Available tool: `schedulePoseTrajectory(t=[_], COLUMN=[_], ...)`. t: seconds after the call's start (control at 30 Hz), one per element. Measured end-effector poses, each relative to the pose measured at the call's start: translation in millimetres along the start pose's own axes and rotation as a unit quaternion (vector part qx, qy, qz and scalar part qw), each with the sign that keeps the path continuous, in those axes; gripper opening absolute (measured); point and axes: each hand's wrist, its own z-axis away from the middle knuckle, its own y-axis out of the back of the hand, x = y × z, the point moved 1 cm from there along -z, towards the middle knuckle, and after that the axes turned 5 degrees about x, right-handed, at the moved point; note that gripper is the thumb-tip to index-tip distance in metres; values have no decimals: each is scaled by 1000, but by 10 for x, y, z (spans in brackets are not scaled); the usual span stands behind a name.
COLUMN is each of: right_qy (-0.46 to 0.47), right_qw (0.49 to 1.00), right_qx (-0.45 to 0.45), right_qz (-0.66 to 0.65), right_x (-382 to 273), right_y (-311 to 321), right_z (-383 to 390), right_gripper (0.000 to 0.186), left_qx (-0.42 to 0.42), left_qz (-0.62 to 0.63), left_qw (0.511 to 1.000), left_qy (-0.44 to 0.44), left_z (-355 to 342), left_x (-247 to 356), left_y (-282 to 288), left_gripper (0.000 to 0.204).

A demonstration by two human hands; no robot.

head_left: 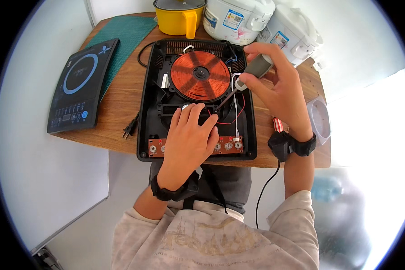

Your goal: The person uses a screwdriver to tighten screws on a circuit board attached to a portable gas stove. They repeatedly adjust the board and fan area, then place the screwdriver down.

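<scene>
An opened induction cooker base (pixel 142 112) lies on the table with its inside showing. A round copper coil (pixel 216 74) sits in its upper half. My right hand (pixel 279 85) grips the grey handle of a screwdriver (pixel 258 67). The shaft slants down left, and its tip meets the black bracket (pixel 166 109) below the coil. My left hand (pixel 186 135) rests on that bracket with fingers stretched out, the index fingertip close to the screwdriver tip. It partly hides the brown button circuit board (pixel 231 146) along the near edge. White and red wires (pixel 236 110) run right of the bracket.
The black glass cooktop panel (pixel 78 85) lies at left, partly on a green cutting mat (pixel 130 29). A yellow pot (pixel 175 20) and two white rice cookers (pixel 238 18) stand behind. A power plug (pixel 129 129) lies beside the base. At right is a clear plastic container (pixel 318 120).
</scene>
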Motion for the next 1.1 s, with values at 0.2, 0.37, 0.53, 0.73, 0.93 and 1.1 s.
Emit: schedulePoseTrajectory(t=[0.2, 0.37, 0.53, 0.73, 0.93, 1.1], right_qy=[-47, -28, -3, 8, 128, 50], right_qw=[997, 990, 989, 998, 985, 995], right_qx=[10, 32, 14, 44, 83, 72], right_qz=[68, 137, 150, 35, 85, 39], right_x=[-115, -173, -331, -156, -307, -351], right_y=[8, 69, 50, -12, -51, -72], right_z=[-19, -54, -21, -21, -51, -69], right_gripper=[37, 38, 41, 57, 39, 29], left_qx=[6, 10, 14, 10, 12, 12], left_qz=[2, 2, 0, -1, -1, 1], left_qw=[1000, 1000, 1000, 1000, 1000, 1000], left_qy=[0, -4, 4, 8, 5, 9], left_z=[15, 17, 52, 53, 63, 54], left_x=[-8, -5, -21, -5, -10, -18], left_y=[-2, -2, -26, -30, -20, -28], left_gripper=[28, 26, 26, 26, 26, 26])
